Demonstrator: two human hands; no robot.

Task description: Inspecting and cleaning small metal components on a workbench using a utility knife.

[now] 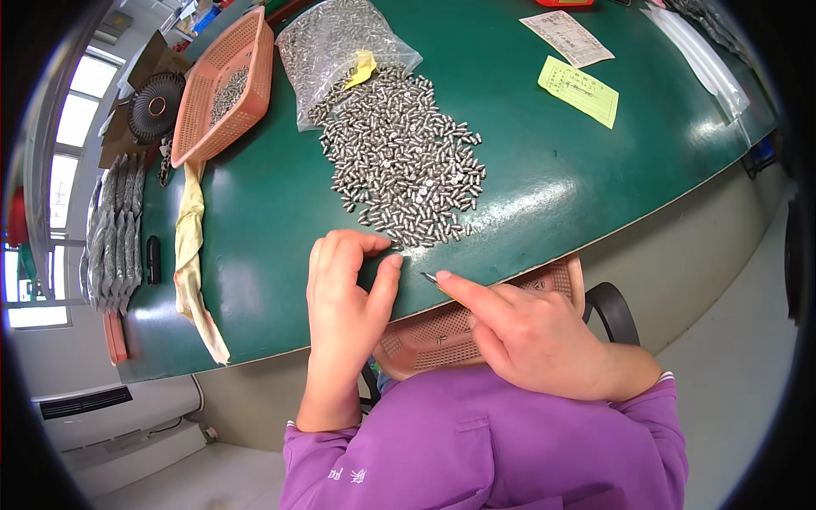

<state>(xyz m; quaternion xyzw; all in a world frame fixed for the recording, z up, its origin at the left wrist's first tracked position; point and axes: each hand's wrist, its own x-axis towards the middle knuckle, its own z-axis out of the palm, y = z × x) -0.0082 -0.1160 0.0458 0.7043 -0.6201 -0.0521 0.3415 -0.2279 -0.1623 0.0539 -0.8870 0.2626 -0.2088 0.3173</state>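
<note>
Small parts (pixel 404 157): bright, polished metal. Bag (pixel 327 42): clear, glossy plastic film. Baskets (pixel 225 85): matt salmon plastic mesh. Tabletop (pixel 552 170): smooth green surface with a soft sheen. Rag (pixel 191 246): pale, crumpled cloth. Slips (pixel 578 89): matt paper. Sleeves (pixel 510 450): purple woven fabric.

Place: a small-parts sorting workshop
Worktop: green mat (pixel 280 212), worn edge
Stock: heap of small metal pins (pixel 399 161), clear bag (pixel 336 51) of more
Containers: orange mesh baskets (pixel 225 85)
Paperwork: yellow slip (pixel 579 91), white slip (pixel 567 36)
</note>
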